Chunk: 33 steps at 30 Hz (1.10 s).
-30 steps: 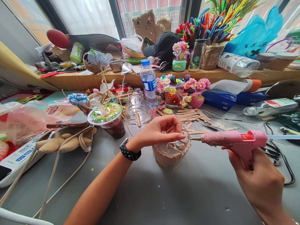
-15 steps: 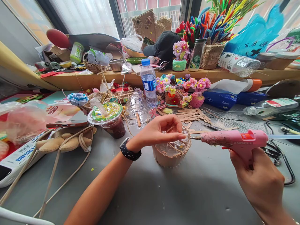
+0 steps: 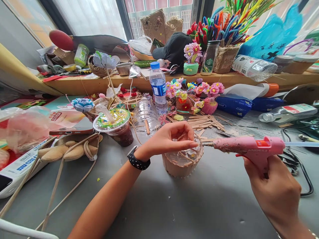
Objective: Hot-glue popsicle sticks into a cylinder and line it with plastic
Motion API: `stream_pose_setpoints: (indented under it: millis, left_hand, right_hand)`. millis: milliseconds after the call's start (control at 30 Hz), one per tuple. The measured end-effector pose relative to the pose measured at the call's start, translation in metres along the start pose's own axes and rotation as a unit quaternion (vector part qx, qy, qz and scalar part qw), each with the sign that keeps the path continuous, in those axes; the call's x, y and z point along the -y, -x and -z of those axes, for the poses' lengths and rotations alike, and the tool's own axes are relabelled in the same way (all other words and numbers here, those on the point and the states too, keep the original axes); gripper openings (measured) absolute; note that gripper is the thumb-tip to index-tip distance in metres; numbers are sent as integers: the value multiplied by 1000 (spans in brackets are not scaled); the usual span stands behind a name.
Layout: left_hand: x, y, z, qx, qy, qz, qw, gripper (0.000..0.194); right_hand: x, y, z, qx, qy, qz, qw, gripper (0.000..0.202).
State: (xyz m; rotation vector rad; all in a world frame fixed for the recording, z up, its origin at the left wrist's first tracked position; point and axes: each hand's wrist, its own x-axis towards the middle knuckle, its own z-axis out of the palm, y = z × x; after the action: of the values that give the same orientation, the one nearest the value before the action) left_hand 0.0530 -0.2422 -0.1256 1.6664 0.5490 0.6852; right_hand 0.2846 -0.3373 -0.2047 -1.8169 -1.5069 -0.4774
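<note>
My left hand (image 3: 178, 137) reaches over a small round basket (image 3: 178, 167) with wooden-stick sides and clear plastic inside. Its thumb and fingertips are closed at the basket's right rim, pinching brown twine (image 3: 188, 155) that runs along the rim and across the top. The exact pinch point is partly hidden behind the thumb. My right hand (image 3: 276, 189) is wrapped round the handle of a pink glue gun (image 3: 249, 146), with a clear glue stick (image 3: 301, 144) out of its back. The gun's metal nozzle points left, close to the rim and my left thumb tip.
A lidded drink cup (image 3: 114, 129), a cut plastic bottle (image 3: 146, 114) and a water bottle (image 3: 158, 88) stand behind my left arm. Wooden sticks (image 3: 205, 122) and thin wires lie beyond the basket. A phone (image 3: 72, 131) rests at left; a black cable (image 3: 310, 186) curves at right.
The glue gun has tilted and risen very slightly at its back end, with its nozzle still near the rim. My left hand and the basket look unmoved.
</note>
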Motion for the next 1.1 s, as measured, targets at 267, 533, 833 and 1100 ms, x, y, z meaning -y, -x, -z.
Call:
stream_pose_setpoints:
  millis: [267,533,833,1100]
  left_hand:
    - [1,0,2,5,-13,0,1000,20]
    - [1,0,1,3,-19,6,1000,22]
    - [1,0,1,2,4,-2,1000,18]
    - [0,-1,1,-3,-1,0,1000,19]
  right_hand:
    - [-1,0,-3,1,-8,2,1000,22]
    - [8,-7,-2,6,-17,-40,999,33]
    - [6,-5,-2,18,-13,-32,999,34]
    - [2,-4,-5,-2,-7,12,1000,29]
